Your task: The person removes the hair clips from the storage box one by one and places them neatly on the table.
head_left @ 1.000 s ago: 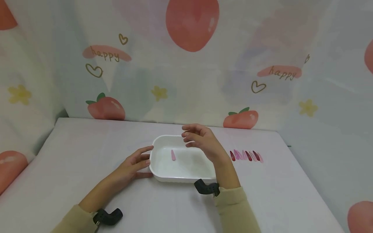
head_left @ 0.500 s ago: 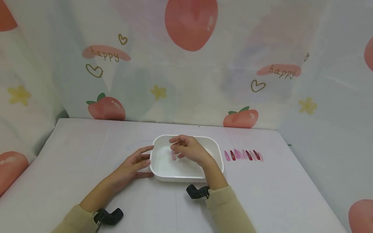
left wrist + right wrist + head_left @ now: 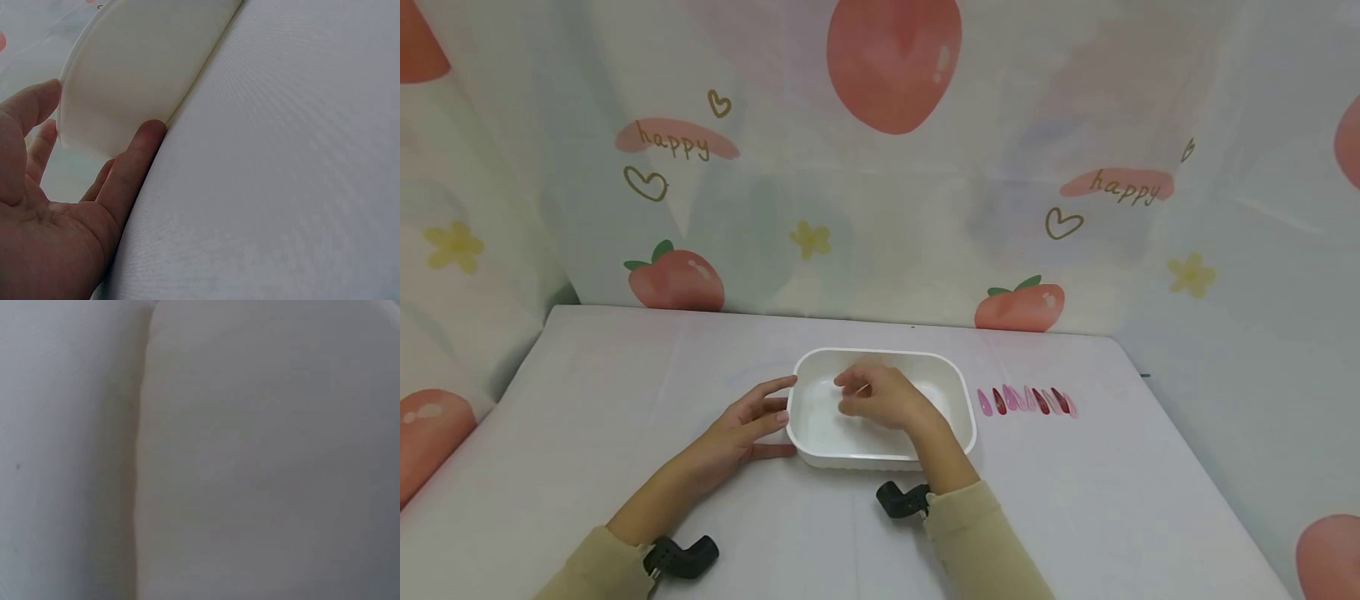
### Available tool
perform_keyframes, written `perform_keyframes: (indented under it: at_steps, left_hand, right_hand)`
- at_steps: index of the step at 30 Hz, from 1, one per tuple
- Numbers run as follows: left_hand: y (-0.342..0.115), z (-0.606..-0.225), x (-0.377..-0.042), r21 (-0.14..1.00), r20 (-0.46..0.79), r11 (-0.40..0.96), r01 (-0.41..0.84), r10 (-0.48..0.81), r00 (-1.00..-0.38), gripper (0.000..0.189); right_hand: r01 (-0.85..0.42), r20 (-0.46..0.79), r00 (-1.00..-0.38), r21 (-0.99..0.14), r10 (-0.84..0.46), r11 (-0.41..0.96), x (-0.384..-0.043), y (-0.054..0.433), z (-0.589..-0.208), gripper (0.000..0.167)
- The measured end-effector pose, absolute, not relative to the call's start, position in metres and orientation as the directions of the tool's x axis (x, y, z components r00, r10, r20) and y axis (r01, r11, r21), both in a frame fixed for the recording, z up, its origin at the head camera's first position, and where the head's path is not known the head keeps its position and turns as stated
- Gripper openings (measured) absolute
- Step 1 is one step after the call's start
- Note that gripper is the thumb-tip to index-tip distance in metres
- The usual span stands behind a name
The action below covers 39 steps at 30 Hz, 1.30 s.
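A white rectangular tray [image 3: 880, 461] stands on the table. My left hand [image 3: 733, 429] lies against its left end with spread, relaxed fingers; the left wrist view shows fingertips touching the tray's outer wall [image 3: 144, 69]. My right hand [image 3: 880, 396] is over the inside of the tray, fingers bent and thumb near the index finger. No pink hair clip shows in the tray now, and I cannot tell whether the right fingers pinch it. The right wrist view holds only the tray's pale side [image 3: 250, 456], no fingers.
Right of the tray, several pink and dark red snap hair clips [image 3: 1000, 401] lie in a row on the white-covered table [image 3: 1112, 483]. A printed cloth backdrop [image 3: 880, 208] rises behind the table and along both sides.
My right hand has moved left and down into the tray, to where the pink hair clip lay. That clip has gone from sight. My left hand has stayed at the tray's left end.
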<state>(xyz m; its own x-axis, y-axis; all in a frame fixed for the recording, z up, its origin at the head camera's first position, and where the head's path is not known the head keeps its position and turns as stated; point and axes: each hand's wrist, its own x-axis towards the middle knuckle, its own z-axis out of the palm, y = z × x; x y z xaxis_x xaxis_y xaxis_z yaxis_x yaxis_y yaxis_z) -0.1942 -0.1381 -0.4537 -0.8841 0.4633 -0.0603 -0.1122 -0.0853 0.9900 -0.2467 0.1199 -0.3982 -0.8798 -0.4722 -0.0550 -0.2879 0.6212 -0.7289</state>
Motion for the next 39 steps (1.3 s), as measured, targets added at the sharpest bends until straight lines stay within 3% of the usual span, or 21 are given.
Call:
perform_keyframes:
  at_steps: [8, 20, 27, 34, 39]
  left_hand:
    - [-0.1389, -0.4526, -0.1949, 0.992, -0.052, -0.08, -0.101, 0.472, -0.88, 0.056]
    - [-0.1395, -0.4519, -0.1946, 0.991, -0.06, -0.074, -0.108, 0.474, -0.879, 0.057]
    - [-0.1389, -0.4511, -0.1937, 0.992, -0.057, -0.071, -0.102, 0.47, -0.881, 0.057]
    - [-0.1395, -0.4526, -0.1943, 0.991, -0.056, -0.078, -0.105, 0.472, -0.88, 0.057]
    - [-0.1395, -0.4514, -0.1942, 0.992, -0.057, -0.075, -0.105, 0.472, -0.879, 0.057]
  right_hand:
    - [-0.339, -0.069, -0.876, -0.617, -0.478, 0.711, -0.2494, 0.1158, -0.4036, 0.045]
    - [-0.433, -0.055, -0.842, -0.524, -0.536, 0.733, -0.247, 0.1131, -0.4016, 0.045]
    - [-0.418, -0.056, -0.851, -0.528, -0.522, 0.739, -0.245, 0.1131, -0.3996, 0.045]
    - [-0.369, -0.037, -0.877, -0.586, -0.478, 0.721, -0.2455, 0.115, -0.3995, 0.027]
    - [-0.369, 0.021, -0.884, -0.646, -0.468, 0.669, -0.248, 0.1156, -0.3985, 0.037]
